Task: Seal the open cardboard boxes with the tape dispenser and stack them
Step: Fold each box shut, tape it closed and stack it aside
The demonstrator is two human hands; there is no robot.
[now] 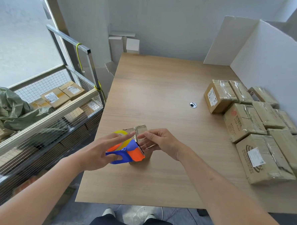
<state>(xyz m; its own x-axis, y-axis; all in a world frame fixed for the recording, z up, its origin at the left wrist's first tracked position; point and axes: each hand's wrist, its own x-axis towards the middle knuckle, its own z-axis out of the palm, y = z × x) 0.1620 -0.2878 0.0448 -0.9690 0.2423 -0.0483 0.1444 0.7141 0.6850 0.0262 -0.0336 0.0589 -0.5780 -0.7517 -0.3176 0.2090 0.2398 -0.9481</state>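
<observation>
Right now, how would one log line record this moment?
left hand: holds tape dispenser | right hand: pinches tape end over small box | taped boxes: table's right side

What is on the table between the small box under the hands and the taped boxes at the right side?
In the head view, only bare table and a round cable hole lie between the small box and the taped boxes.

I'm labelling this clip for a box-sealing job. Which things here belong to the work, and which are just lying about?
Part of the job:
- small cardboard box under the hands
- tape dispenser, held by the left hand
- right hand, pinching the tape end
- taped boxes on the table's right side

Just lying about:
- wire cart of parcels
- green sack
- white boards
- table grommet
</observation>
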